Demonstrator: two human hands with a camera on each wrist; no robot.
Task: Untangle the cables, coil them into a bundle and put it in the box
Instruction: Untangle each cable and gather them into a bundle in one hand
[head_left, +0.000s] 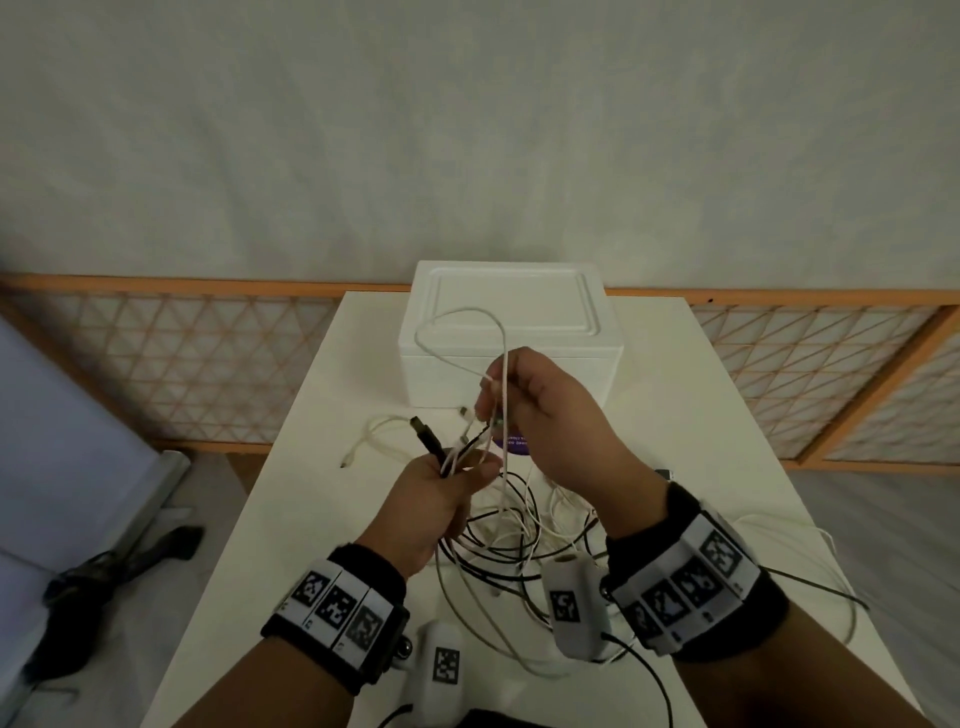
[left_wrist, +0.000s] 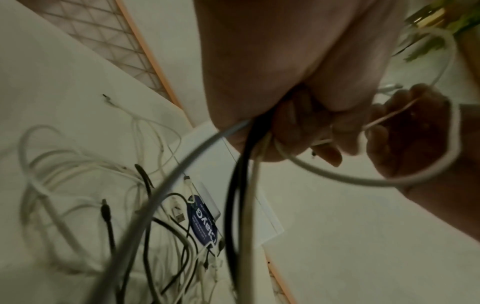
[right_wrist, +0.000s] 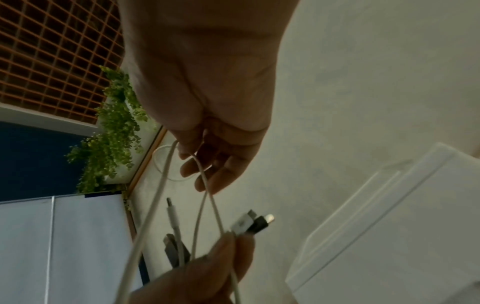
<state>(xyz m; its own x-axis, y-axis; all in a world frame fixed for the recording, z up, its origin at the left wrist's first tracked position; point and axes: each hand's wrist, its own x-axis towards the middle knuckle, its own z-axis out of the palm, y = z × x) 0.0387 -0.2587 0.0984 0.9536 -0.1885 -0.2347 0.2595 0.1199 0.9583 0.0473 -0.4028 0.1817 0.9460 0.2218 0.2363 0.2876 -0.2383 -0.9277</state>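
A tangle of white and black cables (head_left: 519, 535) lies on the white table (head_left: 322, 467) under my hands. My left hand (head_left: 460, 470) grips a bunch of cable ends, with a black USB plug (head_left: 425, 435) sticking up out of the fist. Just above it, my right hand (head_left: 493, 402) pinches a white cable (head_left: 457, 332) whose loop arcs up in front of the box. The white foam box (head_left: 519, 296) stands behind, lid on. In the left wrist view the fingers (left_wrist: 298, 127) curl round black and white strands. In the right wrist view the fingers (right_wrist: 215, 164) hold the white cable above the plugs (right_wrist: 249, 224).
A purple label (head_left: 511, 444) lies on the table in front of the box. One white cable (head_left: 810, 540) trails toward the table's right edge. A wooden lattice screen (head_left: 182, 364) runs behind the table. A black object (head_left: 130, 561) lies on the floor at the left.
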